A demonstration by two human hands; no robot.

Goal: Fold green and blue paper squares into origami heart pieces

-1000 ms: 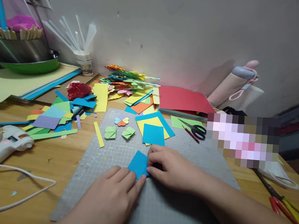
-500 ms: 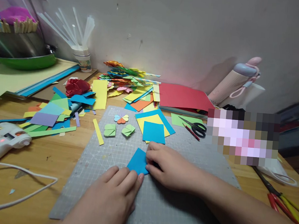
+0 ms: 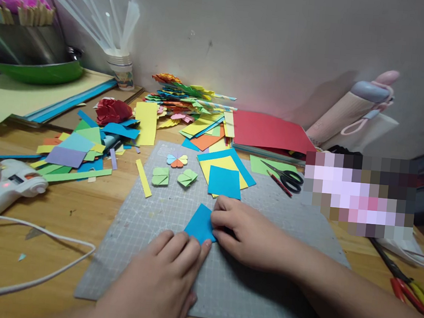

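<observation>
Fingers (image 3: pixel 177 246) of the left hand (image 3: pixel 167 269): laid side by side, bent, tips on the near left edge of the blue paper (image 3: pixel 199 220); whether the thumb grips cannot be told. Right hand (image 3: pixel 242 233): thumb and forefinger drawn nearly together on the paper's right edge, holding it.

Blue paper: one piece, flat at the middle of the grey cutting mat (image 3: pixel 124 265), set diamond-wise, one corner pointing away from the person. Long axis: cannot be told, the right and near parts being covered by the hands.

Just beyond the right hand: one blue square (image 3: pixel 225 181), overlapping a yellow sheet (image 3: pixel 211 165), itself upon a larger blue sheet (image 3: pixel 247 173).

Far left of mat: two green folded pieces (image 3: pixel 160 176), one multicoloured flower (image 3: pixel 176 160) behind them, one yellow strip (image 3: pixel 143 179) across the mat's edge.

Far right: black-handled scissors (image 3: pixel 287 174) and one red pencil (image 3: pixel 279 183), side by side.

Left tabletop: heap of paper scraps (image 3: pixel 67 154); white glue gun (image 3: pixel 7 185), its cable (image 3: pixel 57 274) looping near the mat.

Obstructions: the right knuckles stand between the paper and the blue square.
</observation>
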